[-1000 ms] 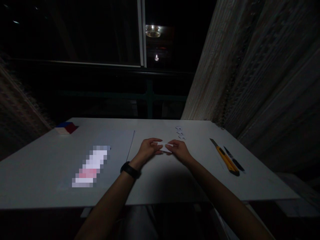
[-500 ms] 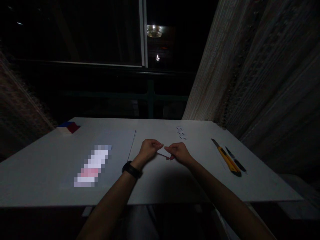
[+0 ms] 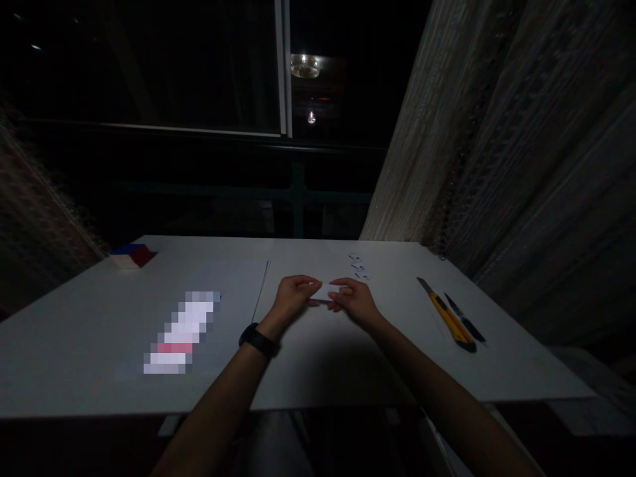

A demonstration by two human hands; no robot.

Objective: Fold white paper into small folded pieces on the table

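Observation:
A small white piece of paper (image 3: 324, 291) is stretched between my two hands, just above the middle of the table. My left hand (image 3: 294, 297), with a dark band on its wrist, pinches the paper's left end. At the right end, my right hand (image 3: 356, 301) is closed on the same piece with thumb and fingers. Beyond my right hand, several tiny folded paper bits (image 3: 358, 267) lie on the table. My fingers cover both ends of the held paper, and its exact folds are too dim to make out.
On the right lie a yellow utility knife (image 3: 447, 321) and a dark pen-like blade or knife (image 3: 464, 318). A large white sheet (image 3: 233, 305) and a bright, pixelated screen-like shape (image 3: 186, 331) are at left. A blue, red and white block (image 3: 132, 256) stands at the back left of the white table (image 3: 308, 391).
The held paper has turned from a slanted edge to a nearly level, wider white face. My right fingers have shifted along it. The view has moved slightly.

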